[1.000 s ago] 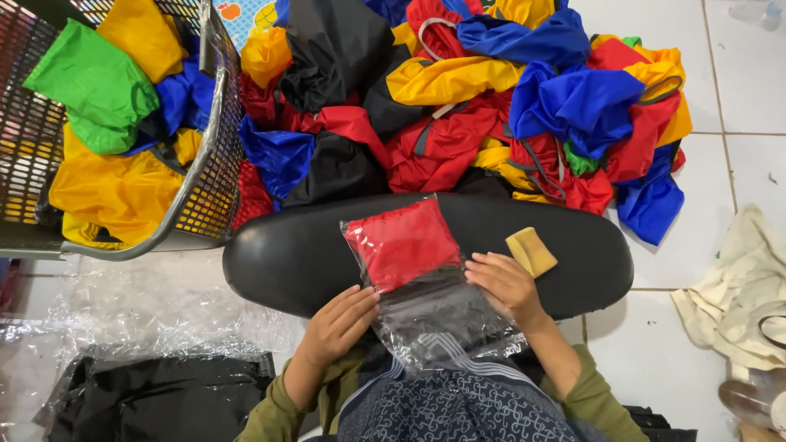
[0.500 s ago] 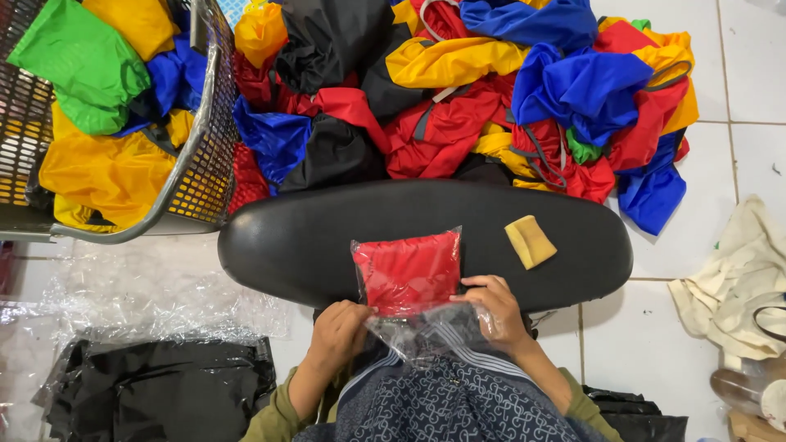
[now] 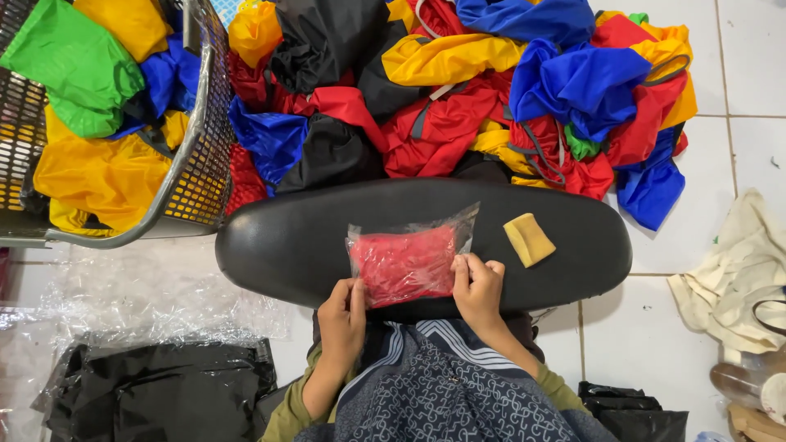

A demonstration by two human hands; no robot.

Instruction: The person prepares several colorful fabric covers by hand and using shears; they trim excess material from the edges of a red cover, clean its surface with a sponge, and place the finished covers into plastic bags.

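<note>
A clear plastic bag (image 3: 407, 262) packed with folded red cloth lay at the centre of the view on a black padded oval board (image 3: 278, 245), its near edge hanging just over the board's 6 o'clock rim. The left hand (image 3: 342, 315) gripped the bag's corner at about 7 o'clock of the bag, thumb on top and fingers curled beneath, closed on the plastic. The right hand (image 3: 477, 286) held the opposite near corner at about 5 o'clock, its fingers folded down over the bag's edge and pressing it against the board. Just to the 3 o'clock side of the bag, apart from it, a small folded tan piece (image 3: 529, 239) rested on the board; what it was made of could not be told. Beyond the board, toward 12 o'clock, a heap of red, blue, yellow and black fabric (image 3: 458, 90) covered the white tiled floor (image 3: 749, 74). At 10 o'clock stood a wire mesh basket (image 3: 201, 164) holding green, yellow and blue fabric. Crumpled clear plastic sheeting (image 3: 147, 295) lay at 8 o'clock, with a stack of black bundles (image 3: 155, 397) nearer at 7 o'clock. A cream cloth (image 3: 737, 278) lay on the tiles at 3 o'clock.
</note>
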